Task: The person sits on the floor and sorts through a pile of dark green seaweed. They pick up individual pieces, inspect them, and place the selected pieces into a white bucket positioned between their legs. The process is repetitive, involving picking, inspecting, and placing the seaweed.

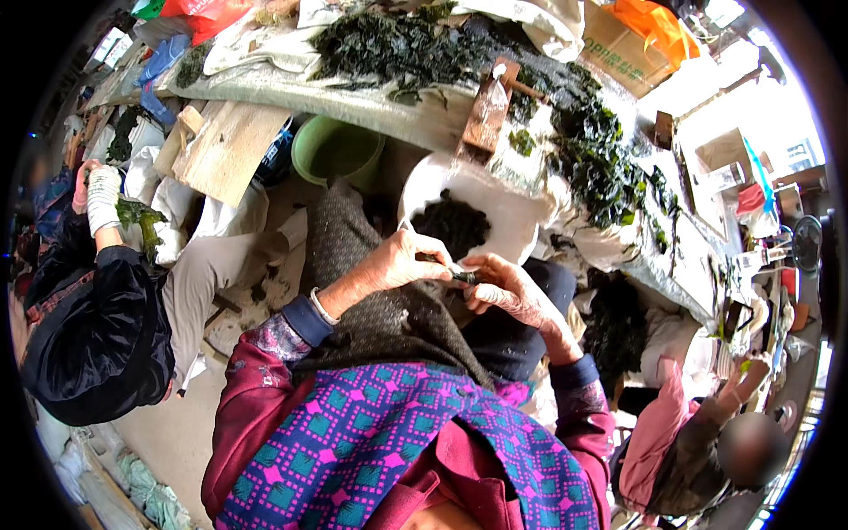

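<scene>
Above my lap, a small dark-green piece of seaweed (465, 275) is pinched between my two hands. My left hand (419, 263) comes in from the left, thumb and fingertips closed on one end. The fingers of my right hand (507, 289) curl around the other end. A small pale bit shows at the fingertips, too small to identify. Just beyond my hands stands a white plastic tub (513, 228), with a heap of dark seaweed (452, 224) inside. A dark grey cloth (391, 328) covers part of my lap.
Seaweed (404, 50) lies piled on the sheet-covered table (265, 89) ahead. A wooden post (487, 116) rises at its edge. A green bucket (338, 149) and wooden board (228, 149) stand ahead left. Co-workers sit left (99, 338) and right (695, 437).
</scene>
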Motion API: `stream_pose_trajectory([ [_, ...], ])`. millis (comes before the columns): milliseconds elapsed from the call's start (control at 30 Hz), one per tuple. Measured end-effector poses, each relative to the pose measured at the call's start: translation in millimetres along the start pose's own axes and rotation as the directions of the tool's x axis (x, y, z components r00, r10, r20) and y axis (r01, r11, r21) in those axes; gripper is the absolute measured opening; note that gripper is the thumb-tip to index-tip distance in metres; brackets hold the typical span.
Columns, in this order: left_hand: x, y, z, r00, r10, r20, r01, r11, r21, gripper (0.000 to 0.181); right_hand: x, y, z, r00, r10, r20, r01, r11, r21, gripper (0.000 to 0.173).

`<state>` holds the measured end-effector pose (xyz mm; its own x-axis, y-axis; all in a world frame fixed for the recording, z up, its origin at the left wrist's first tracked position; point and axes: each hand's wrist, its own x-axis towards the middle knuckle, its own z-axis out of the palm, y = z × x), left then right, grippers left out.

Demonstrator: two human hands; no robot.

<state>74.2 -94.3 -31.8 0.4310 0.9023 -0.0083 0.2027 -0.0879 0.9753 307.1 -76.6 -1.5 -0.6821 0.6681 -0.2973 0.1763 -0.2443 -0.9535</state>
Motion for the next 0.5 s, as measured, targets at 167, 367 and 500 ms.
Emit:
stream_pose_trajectory([
  [167, 53.1, 7.2, -12.5, 0.991, 0.051, -0.124, -0.077, 0.972, -0.220, 0.018, 44.3, -1.5, -29.8, 0.975, -0.068, -0.211, 0.083, 0.995, 0.061, 0.016],
  [367, 156.3, -4.8, -55.5, 0.849, 0.254, -0.462, -0.241, 0.966, 0.089, 0.007, 141.6, -28.0, -95.5, 0.790, -0.415, -0.452, 0.325, 0.908, -0.265, 0.017],
  [500, 202.2, -22.0, -76.5, 0.693, 0.428, -0.580, -0.315, 0.904, 0.290, 0.014, 188.1, -38.2, -106.0, 0.577, -0.628, -0.522, 0.328, 0.764, -0.556, 0.017],
])
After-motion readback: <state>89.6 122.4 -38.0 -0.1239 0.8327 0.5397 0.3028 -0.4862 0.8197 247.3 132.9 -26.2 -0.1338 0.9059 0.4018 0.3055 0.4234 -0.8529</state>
